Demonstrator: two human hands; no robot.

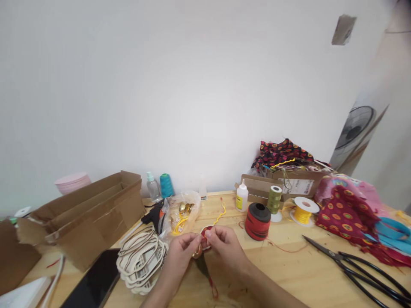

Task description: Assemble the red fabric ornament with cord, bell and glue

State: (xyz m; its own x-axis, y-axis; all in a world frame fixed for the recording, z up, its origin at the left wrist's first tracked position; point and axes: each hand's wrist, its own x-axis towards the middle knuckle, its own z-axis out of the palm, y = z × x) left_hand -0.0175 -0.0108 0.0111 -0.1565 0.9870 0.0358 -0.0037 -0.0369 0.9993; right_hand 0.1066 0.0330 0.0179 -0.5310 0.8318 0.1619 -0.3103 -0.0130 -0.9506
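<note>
Both my hands meet over the wooden table (pixel 289 273) near its front middle. My left hand (pixel 182 252) and my right hand (pixel 224 244) each pinch a small red ornament (pixel 206 238) between them. A yellow cord (pixel 221 214) runs from the ornament toward the back. A gold bead shows under my left fingers. A red tassel or cord (pixel 212 288) lies on the table below my wrists.
Stacked white wooden cut-outs (pixel 141 261) and a black phone (pixel 93 280) lie left. An open cardboard box (pixel 86 214), glue gun (pixel 154 214), bag of gold beads (pixel 181 211), glue bottle (pixel 242 196), red (pixel 257 221), green (pixel 274 200) and yellow spools (pixel 302 209), patterned fabric (pixel 348 209), black scissors (pixel 362 267).
</note>
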